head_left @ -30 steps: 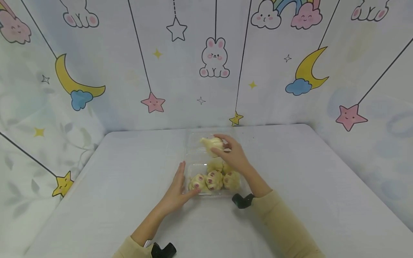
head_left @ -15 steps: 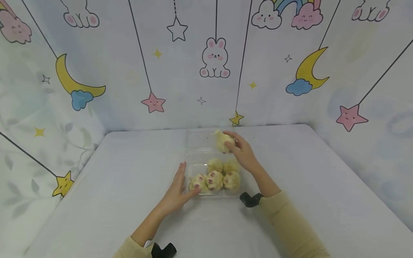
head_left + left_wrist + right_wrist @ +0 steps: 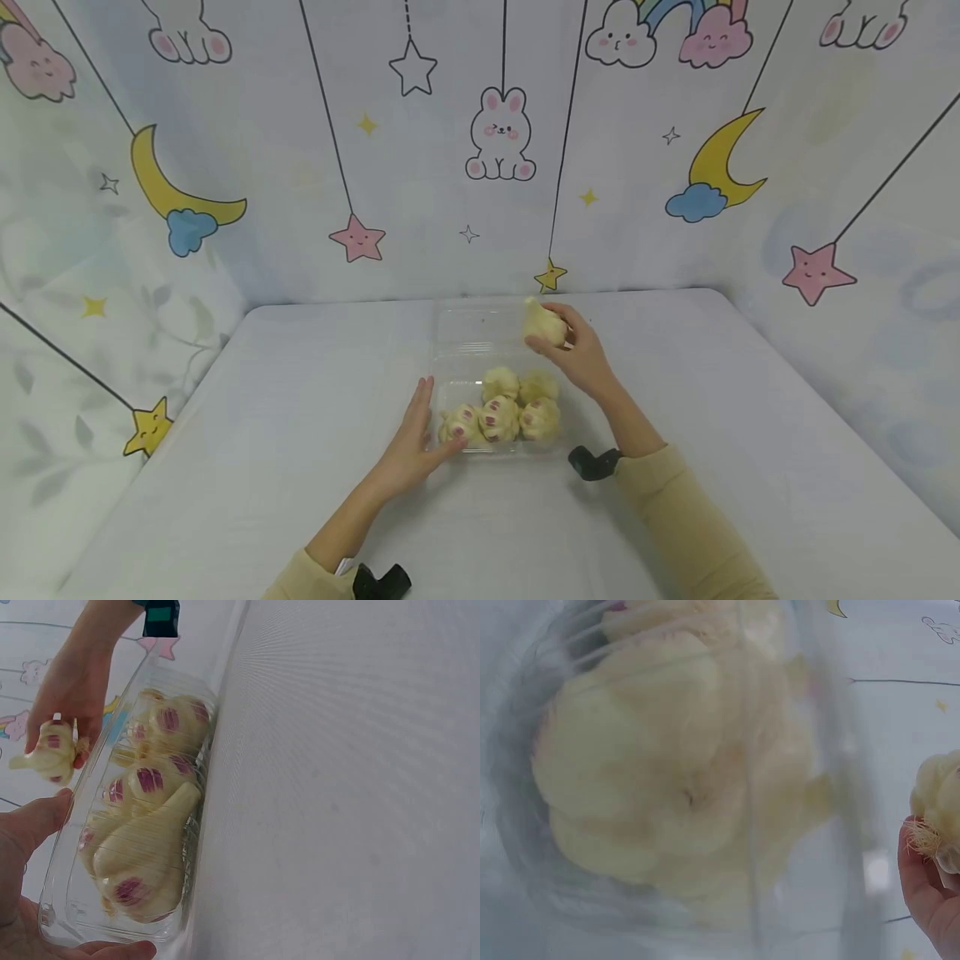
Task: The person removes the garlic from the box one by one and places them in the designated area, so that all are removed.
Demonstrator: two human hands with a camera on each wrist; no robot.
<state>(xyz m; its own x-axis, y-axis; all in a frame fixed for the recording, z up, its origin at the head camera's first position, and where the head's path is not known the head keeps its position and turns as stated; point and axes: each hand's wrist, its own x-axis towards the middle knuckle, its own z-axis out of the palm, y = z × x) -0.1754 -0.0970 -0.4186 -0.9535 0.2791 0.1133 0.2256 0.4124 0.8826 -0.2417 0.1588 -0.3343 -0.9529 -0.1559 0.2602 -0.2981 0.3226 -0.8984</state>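
Note:
My right hand (image 3: 581,350) holds a garlic bulb (image 3: 543,323) between thumb and fingers, above the right part of the raised or laid-back clear lid. In the left wrist view, this bulb (image 3: 51,751) has purple patches and a short stem; its roots show in the right wrist view. Several more garlic bulbs (image 3: 498,419) lie in a clear plastic container (image 3: 501,451). At that container's left end, my left hand (image 3: 408,450) rests with straight fingers along the side and the thumb at the front left corner.
Behind the container its see-through lid (image 3: 472,329) lies open, hinged at the back. A white cloth covers the table (image 3: 315,392). A cartoon-printed backdrop (image 3: 420,183) rises at the table's back edge and both sides.
My right hand has carried the garlic bulb rightward and slightly back from over the lid's middle, and the bulb's stem has turned upward. The left hand and the container stay put.

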